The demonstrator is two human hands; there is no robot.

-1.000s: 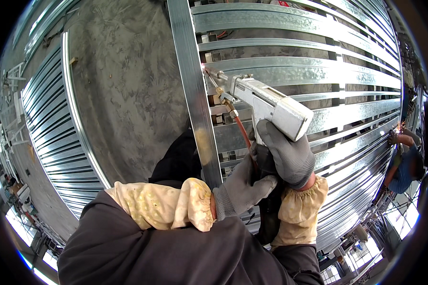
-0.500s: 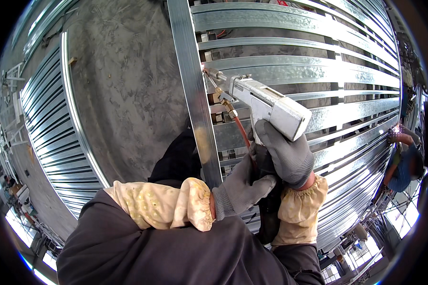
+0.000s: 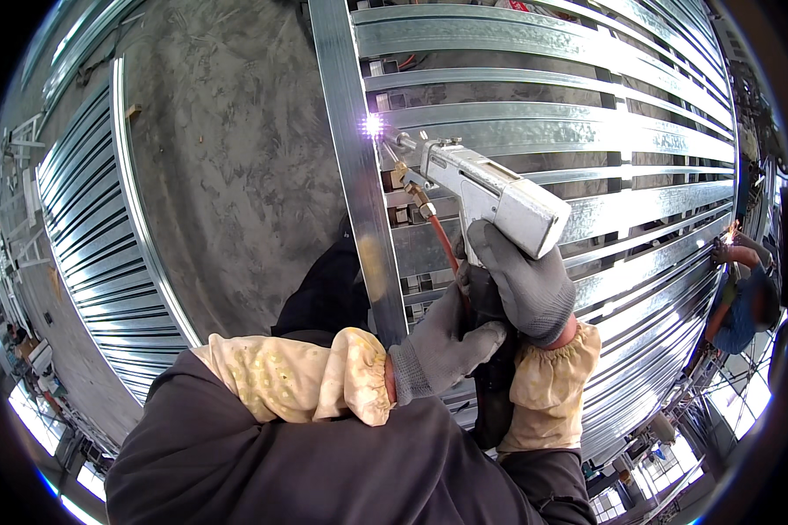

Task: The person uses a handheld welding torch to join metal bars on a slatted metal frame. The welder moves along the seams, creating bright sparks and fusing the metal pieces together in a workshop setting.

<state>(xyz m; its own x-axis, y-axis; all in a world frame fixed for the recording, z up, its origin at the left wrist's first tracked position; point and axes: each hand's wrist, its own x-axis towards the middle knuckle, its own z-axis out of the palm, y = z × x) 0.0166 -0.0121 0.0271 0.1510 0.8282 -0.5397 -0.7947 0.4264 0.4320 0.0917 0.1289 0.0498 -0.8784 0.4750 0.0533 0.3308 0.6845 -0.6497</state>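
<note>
You have two gloved grips, the left [image 3: 442, 348] and the right [image 3: 527, 284], two cream sleeve covers [image 3: 280, 376], one white torch [image 3: 508, 199] and one red hose [image 3: 444, 241]. Count two slatted metal frames, toward 1 [image 3: 517, 133] and 9 o'clock [image 3: 118, 254], two bright flashes, at 12 [image 3: 374, 126] and 3 [image 3: 732, 231], and one co-worker [image 3: 740, 315] at 3.

nozzle [image 3: 407, 141] with tip lost in violet-white glare [image 3: 374, 126], white welding gun [image 3: 508, 197] with grip mostly covered by gloved right hand [image 3: 532, 287], red hose [image 3: 444, 240] hidden past gloved left hand [image 3: 440, 344], steel side tube [image 3: 346, 144] cut off by top edge, co-worker [image 3: 742, 306] too small for detail
</note>
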